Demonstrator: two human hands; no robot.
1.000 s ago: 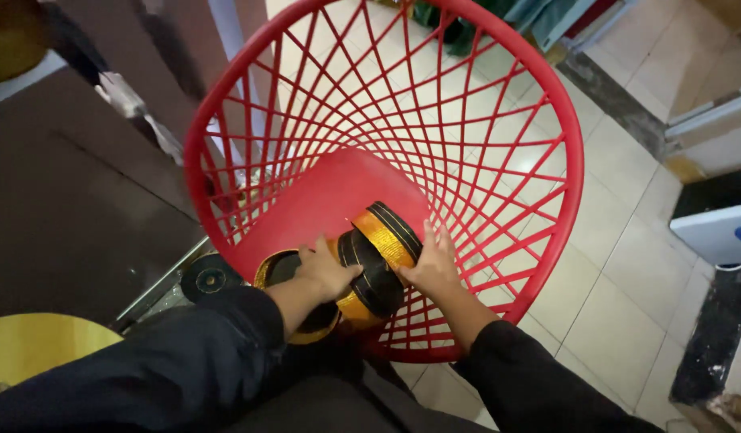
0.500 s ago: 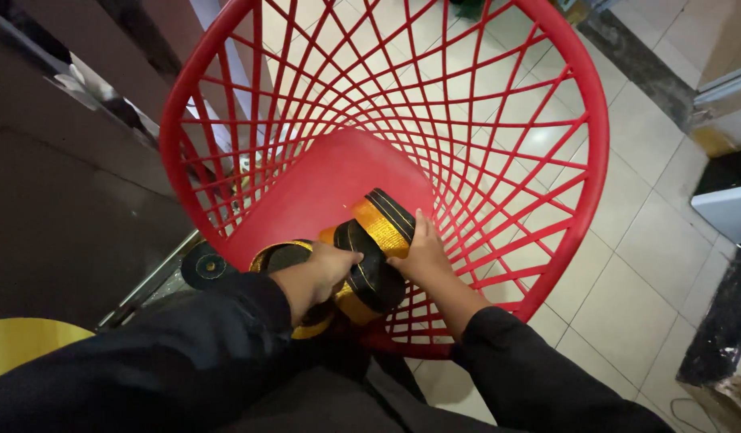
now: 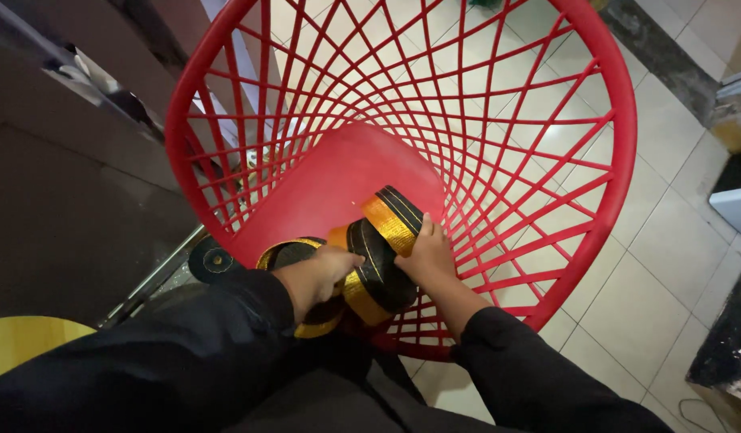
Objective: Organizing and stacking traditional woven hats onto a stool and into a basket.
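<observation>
A red plastic lattice chair (image 3: 595, 200) stands in front of me, its solid seat (image 3: 338, 176) tilted toward me. At the seat's front edge lie black ribbon rolls with gold edging. My left hand (image 3: 318, 277) rests over one roll (image 3: 284, 255) and presses on the middle roll (image 3: 378, 277). My right hand (image 3: 429, 256) holds the side of a black and gold roll (image 3: 393, 215) that stands on edge. Both arms wear dark sleeves.
A dark cabinet or desk side (image 3: 57, 200) rises at the left, with a yellow round surface (image 3: 17, 341) at the lower left. Pale floor tiles (image 3: 651, 313) spread to the right, and a small black wheel-like object (image 3: 210, 261) sits under the chair's left edge.
The view has shifted closer and slightly left over the chair. My hands stay on the ribbon rolls at the seat's front; the upright roll has tipped a little toward the seat.
</observation>
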